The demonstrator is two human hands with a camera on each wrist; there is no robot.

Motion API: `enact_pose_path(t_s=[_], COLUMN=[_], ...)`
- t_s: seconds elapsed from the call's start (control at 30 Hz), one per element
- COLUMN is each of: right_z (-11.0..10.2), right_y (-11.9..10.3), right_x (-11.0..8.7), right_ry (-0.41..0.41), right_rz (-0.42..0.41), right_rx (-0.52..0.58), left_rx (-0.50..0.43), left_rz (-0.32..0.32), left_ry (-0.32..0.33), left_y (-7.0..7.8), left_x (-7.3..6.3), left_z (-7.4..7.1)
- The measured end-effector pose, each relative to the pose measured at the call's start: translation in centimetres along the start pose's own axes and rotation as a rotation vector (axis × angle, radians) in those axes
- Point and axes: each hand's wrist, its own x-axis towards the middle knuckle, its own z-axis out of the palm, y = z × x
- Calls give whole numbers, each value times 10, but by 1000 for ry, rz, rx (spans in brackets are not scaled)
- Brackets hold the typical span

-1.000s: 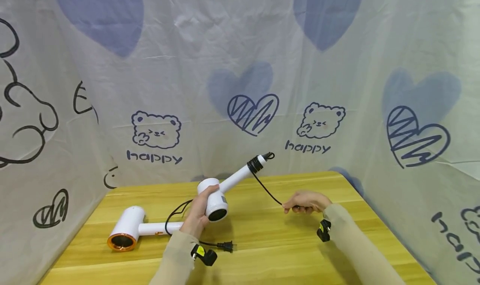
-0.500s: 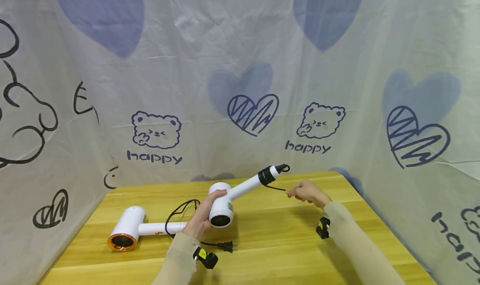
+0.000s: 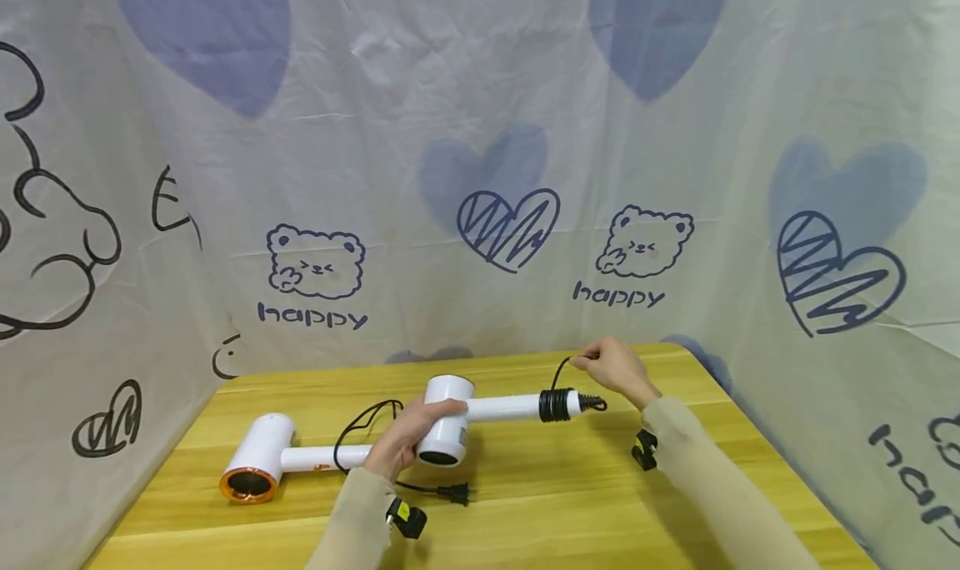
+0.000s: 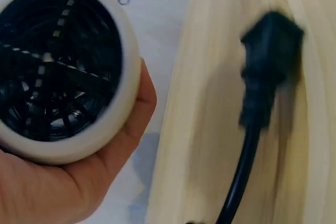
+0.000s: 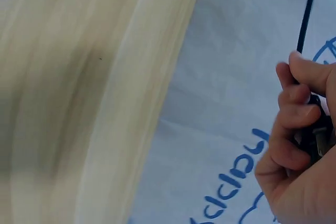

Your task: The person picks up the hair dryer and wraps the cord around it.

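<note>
My left hand (image 3: 411, 438) grips a white hair dryer (image 3: 504, 408) round its barrel, which faces the left wrist camera with its dark round grille (image 4: 60, 64). The handle points right, almost level. Black cord (image 3: 555, 405) is wound in several tight turns near the handle's end. From this coil the loose part runs up to my right hand (image 3: 617, 370), beyond the handle. There the thumb and forefinger pinch the cord (image 5: 308, 14), while the other fingers curl round its plug (image 5: 319, 139), partly hidden in the palm.
A second white hair dryer (image 3: 258, 453) with a copper-coloured rim lies on the wooden table (image 3: 570, 512) at the left. Its cord loops by my left wrist and ends in a black plug (image 3: 454, 492). A printed curtain (image 3: 420, 303) hangs behind the table.
The held dryer has shifted right, and its handle has swung down from a steep slant to nearly level. My right hand has moved up and away, carrying the cord above the handle.
</note>
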Motion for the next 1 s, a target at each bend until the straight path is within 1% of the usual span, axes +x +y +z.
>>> enact_pose_path(t_s=[0.07, 0.17, 0.2, 0.3, 0.4, 0.5, 0.7, 0.93, 1.0], right_z=[0, 1, 1, 0, -2, -3, -3, -1, -1], right_y=[-5, -11, -13, -24, -36, -47, -60, -67, -69], right_x=[1, 1, 1, -1, -5, -9, -14, -23, -25], right_ry=[28, 82, 98, 146, 158, 163, 181, 193, 188], right_rz=[-13, -44, -56, -103, -128, -119, -97, -130, -142], right_rx=[-39, -59, -63, -53, -43, -29, 13, 60, 80], left_rx=[81, 172, 194, 219, 266, 321, 352, 389, 381], left_rz=[59, 148, 174, 225, 265, 281, 247, 241, 237], left_ry=[30, 81, 98, 145, 200, 266, 384, 531, 563], left_y=[0, 0, 0, -2, -4, -4, -2, -1, 0], left_x=[-1, 0, 0, 1, 2, 2, 1, 3, 3], left_z=[0, 2, 2, 3, 3, 4, 7, 13, 14])
